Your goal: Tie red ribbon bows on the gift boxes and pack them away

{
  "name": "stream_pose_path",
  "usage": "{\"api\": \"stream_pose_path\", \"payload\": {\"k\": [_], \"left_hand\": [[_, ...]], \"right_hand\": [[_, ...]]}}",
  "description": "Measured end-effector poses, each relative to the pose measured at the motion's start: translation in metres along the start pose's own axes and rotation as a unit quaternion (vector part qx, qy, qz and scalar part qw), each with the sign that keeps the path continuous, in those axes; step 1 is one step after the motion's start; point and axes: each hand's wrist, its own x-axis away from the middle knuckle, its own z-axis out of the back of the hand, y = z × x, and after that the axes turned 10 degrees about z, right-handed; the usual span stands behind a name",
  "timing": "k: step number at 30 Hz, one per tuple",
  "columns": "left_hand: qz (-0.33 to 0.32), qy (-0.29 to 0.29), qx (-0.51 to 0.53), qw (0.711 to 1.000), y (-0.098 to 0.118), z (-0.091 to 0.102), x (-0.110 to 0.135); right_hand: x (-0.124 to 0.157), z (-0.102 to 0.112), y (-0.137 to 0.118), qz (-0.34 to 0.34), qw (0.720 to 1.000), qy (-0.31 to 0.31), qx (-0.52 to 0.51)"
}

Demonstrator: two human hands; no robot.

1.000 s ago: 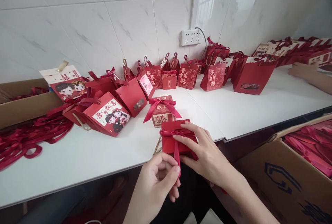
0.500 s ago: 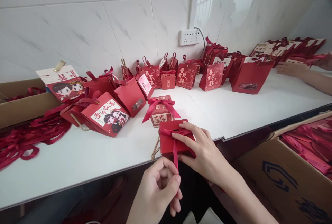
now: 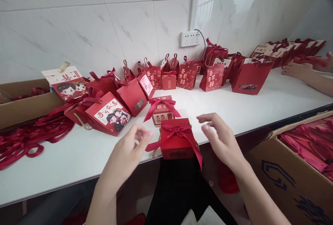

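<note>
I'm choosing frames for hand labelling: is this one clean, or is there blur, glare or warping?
Head view: the light is soft and even. The left hand is smeared by motion at the fingertips, the right hand is slightly soft, and the red gift box is sharp. A window reflection glares on the glossy wall tiles at upper right. The tile joints fan outward, which looks like wide-lens distortion.
</note>
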Motion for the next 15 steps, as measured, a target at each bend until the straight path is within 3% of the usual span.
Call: {"api": "stream_pose_path", "payload": {"k": [3, 6, 15], "left_hand": [[-0.075, -0.044, 0.04, 0.995, 0.013, -0.009, -0.031], [-0.09, -0.074, 0.064, 0.991, 0.019, -0.024, -0.044], [-0.128, -0.093, 0.096, 0.983, 0.012, -0.031, -0.027]], "right_hand": [[-0.013, -0.005, -0.003, -0.117, 0.992, -0.052, 0.022], [-0.018, -0.013, -0.009, -0.137, 0.986, -0.097, 0.009], [-0.009, -0.011, -0.026, -0.184, 0.976, -0.12, 0.002]]}}
